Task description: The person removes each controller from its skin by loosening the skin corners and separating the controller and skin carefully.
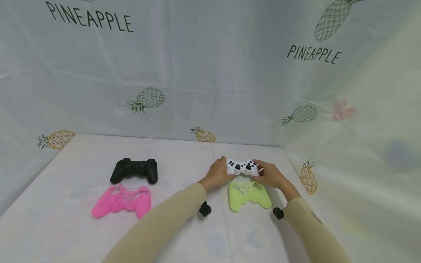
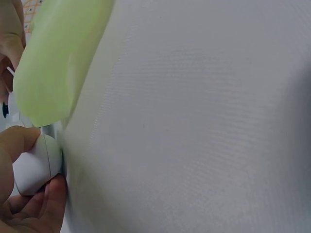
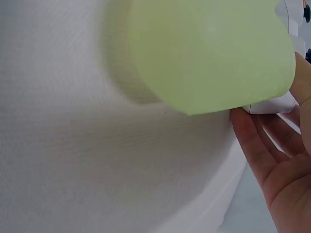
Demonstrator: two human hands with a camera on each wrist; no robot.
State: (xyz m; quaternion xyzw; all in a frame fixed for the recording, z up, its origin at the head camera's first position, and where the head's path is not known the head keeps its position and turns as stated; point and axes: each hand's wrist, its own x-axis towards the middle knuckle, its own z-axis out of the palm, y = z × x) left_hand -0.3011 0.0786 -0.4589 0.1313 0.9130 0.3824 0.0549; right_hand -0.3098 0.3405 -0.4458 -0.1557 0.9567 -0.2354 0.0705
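A white game controller (image 1: 242,164) with black sticks and buttons is held between both hands, its face turned up. My left hand (image 1: 218,172) grips its left handle, and in the left wrist view the thumb lies over the white handle (image 2: 36,167) with fingers under it. My right hand (image 1: 270,175) holds the other handle; in the right wrist view its fingers (image 3: 255,145) reach beneath the white edge. Just in front of the controller lies a yellow-green silicone controller cover (image 1: 249,195), which partly hides the controller in both wrist views.
On the left of the white-covered table (image 1: 184,164) a black controller (image 1: 134,168) lies behind a pink controller cover (image 1: 125,200). A pineapple-printed curtain (image 1: 210,73) rises along the back and right side.
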